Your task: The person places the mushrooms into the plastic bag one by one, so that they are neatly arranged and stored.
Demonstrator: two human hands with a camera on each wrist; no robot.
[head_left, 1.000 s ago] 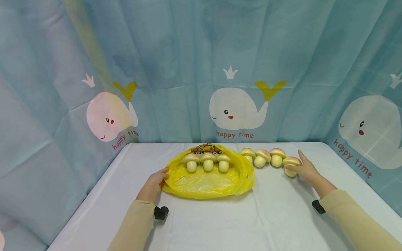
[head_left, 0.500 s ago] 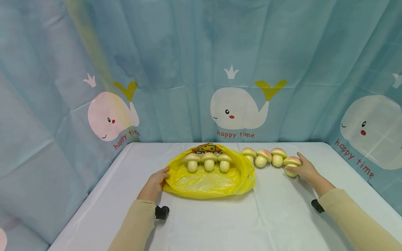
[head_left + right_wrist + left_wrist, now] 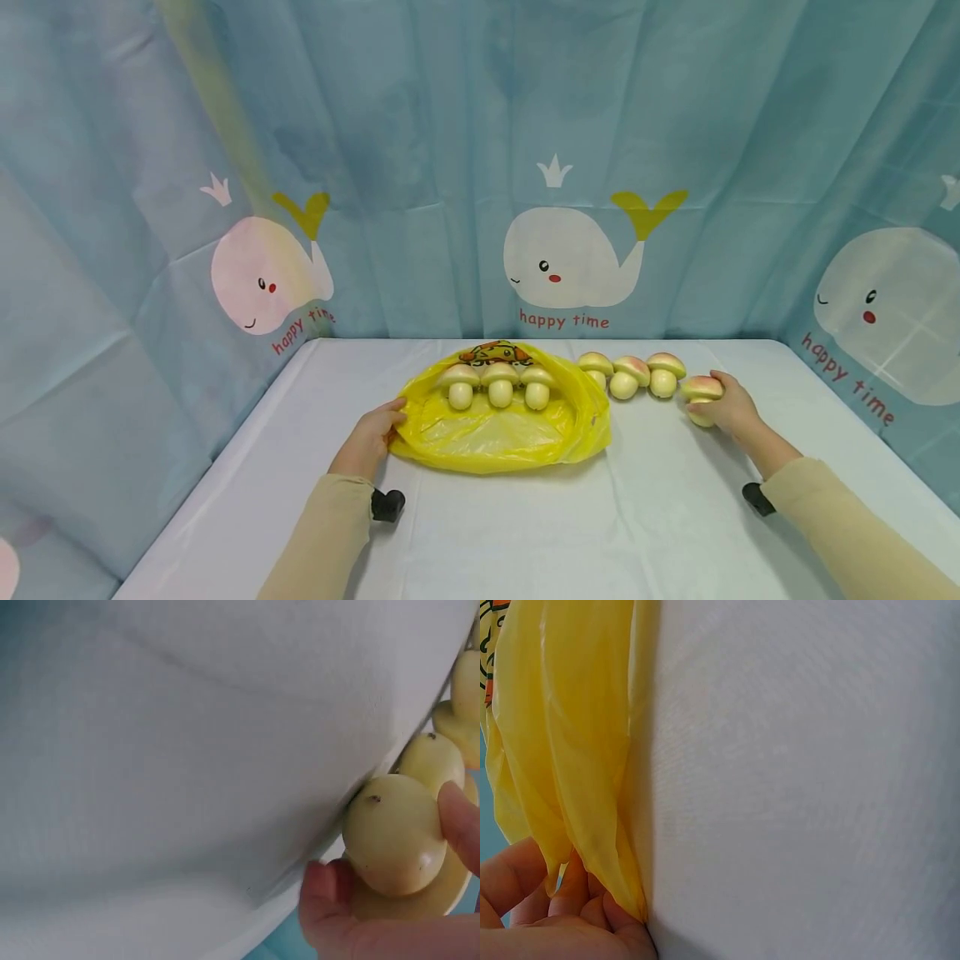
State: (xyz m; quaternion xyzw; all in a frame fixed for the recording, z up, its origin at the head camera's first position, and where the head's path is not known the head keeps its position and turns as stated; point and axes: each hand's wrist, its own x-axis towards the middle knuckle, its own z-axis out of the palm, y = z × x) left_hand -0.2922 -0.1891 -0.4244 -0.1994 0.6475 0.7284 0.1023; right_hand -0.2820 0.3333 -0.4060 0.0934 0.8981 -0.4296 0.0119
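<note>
A yellow plastic bag (image 3: 480, 457) lies with its mouth spread toward me, and three toy mushrooms (image 3: 500, 392) stand in a row inside it. At the bag's left edge, my left hand (image 3: 372, 435) holds the plastic; in the left wrist view its curled fingers (image 3: 574, 889) are at the bag's gathered corner. To the right, my right hand (image 3: 735, 410) grips a toy mushroom (image 3: 702, 387) with a pinkish cap and pale stem. In the right wrist view, thumb and fingers lie around that mushroom's stem (image 3: 394, 836).
Between the bag and my right hand, three more mushrooms (image 3: 628, 379) sit in a row, the leftmost partly behind the bag. A white cloth covers the table (image 3: 510, 533). Blue curtains (image 3: 420, 167) with whale prints close off the back and sides.
My right fingers have closed in around the rightmost mushroom, which has shifted slightly right, away from its neighbour. My left hand and the bag stay nearly the same.
</note>
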